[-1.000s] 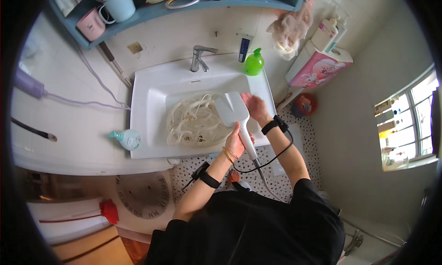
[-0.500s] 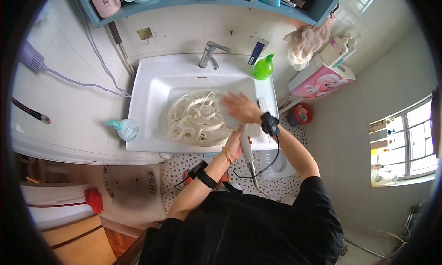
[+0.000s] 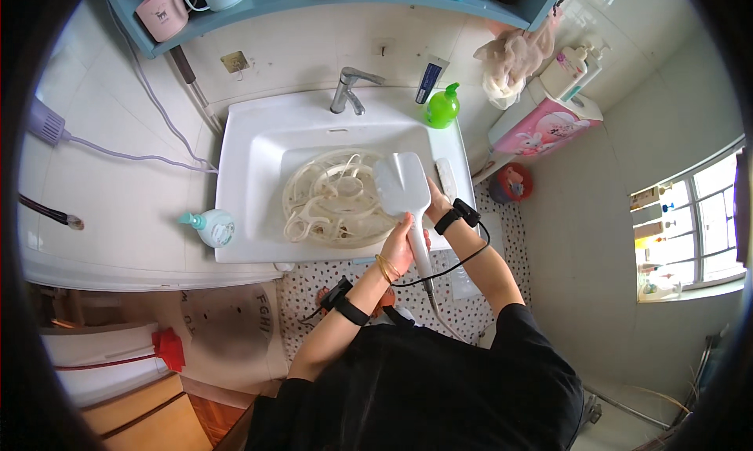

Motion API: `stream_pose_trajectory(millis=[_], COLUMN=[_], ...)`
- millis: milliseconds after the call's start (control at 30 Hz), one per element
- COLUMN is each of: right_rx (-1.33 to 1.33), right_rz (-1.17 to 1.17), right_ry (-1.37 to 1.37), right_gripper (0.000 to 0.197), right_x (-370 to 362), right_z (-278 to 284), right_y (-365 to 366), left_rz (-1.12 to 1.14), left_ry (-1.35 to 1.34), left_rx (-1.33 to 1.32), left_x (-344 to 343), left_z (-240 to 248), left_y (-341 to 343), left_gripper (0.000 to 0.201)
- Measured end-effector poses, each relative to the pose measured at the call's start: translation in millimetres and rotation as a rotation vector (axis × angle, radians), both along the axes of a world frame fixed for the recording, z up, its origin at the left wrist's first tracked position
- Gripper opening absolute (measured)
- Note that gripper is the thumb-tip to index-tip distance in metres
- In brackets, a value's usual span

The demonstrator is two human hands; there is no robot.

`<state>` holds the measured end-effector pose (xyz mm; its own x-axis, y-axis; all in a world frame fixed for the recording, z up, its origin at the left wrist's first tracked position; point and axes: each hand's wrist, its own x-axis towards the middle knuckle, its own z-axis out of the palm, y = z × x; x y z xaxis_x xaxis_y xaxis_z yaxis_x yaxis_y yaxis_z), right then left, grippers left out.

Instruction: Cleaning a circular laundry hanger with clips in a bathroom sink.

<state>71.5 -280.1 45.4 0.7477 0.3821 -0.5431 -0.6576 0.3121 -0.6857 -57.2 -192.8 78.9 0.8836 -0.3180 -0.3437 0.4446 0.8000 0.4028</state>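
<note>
My left hand [image 3: 401,245] is wrapped round the handle of a white handheld shower head [image 3: 402,184], whose broad head is raised over the right part of the sink. Behind that head, my right hand [image 3: 438,203] is mostly covered; its fingers are hidden, so whether it touches the shower head is unclear. In the white sink [image 3: 271,157] lies an off-white round plastic frame [image 3: 314,208] made of rings and looped pieces, just left of the shower head. A grey hose [image 3: 441,314] runs from the handle down towards the floor.
A chrome faucet [image 3: 345,90] rises at the sink's back. A green pump bottle [image 3: 443,107] and a tube [image 3: 429,81] stand at the back right, a pale blue pump bottle [image 3: 212,228] at the left. A blue shelf [image 3: 274,2] spans the wall above.
The shower head has swung up into view over the sink in my left hand. My right hand, spread above the sink before, has moved right and behind it.
</note>
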Motion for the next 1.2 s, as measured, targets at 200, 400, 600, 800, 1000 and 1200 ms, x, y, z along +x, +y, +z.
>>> stream_pose_trajectory(millis=[200, 400, 600, 800, 1000, 1200], right_rx=[0.138, 0.090, 0.289, -0.121, 0.178, 0.381], right_rz=[-0.026, -0.131, -0.203, -0.062, -0.015, -0.112], right_ry=[-0.139, -0.056, 0.091, -0.066, -0.011, 0.060], right_gripper=[0.032, 0.030, 0.033, 0.034, 0.031, 0.030], right_x=[36, 47, 71, 5, 32, 47], right_z=[1, 57, 15, 27, -20, 67], right_y=[-20, -13, -35, 9, -12, -18], left_rz=[0.024, 0.060, 0.020, 0.014, -0.001, 0.052], left_ry=[0.026, 0.042, 0.013, -0.004, 0.027, 0.129], left_rx=[-0.013, 0.023, -0.029, -0.070, -0.122, -0.106], left_x=[0, 14, 15, 12, 18, 26], left_z=[-6, 0, 14, 10, 1, -4], left_y=[-4, 1, -9, -3, -2, 10], left_gripper=[0.044, 0.041, 0.041, 0.042, 0.049, 0.056])
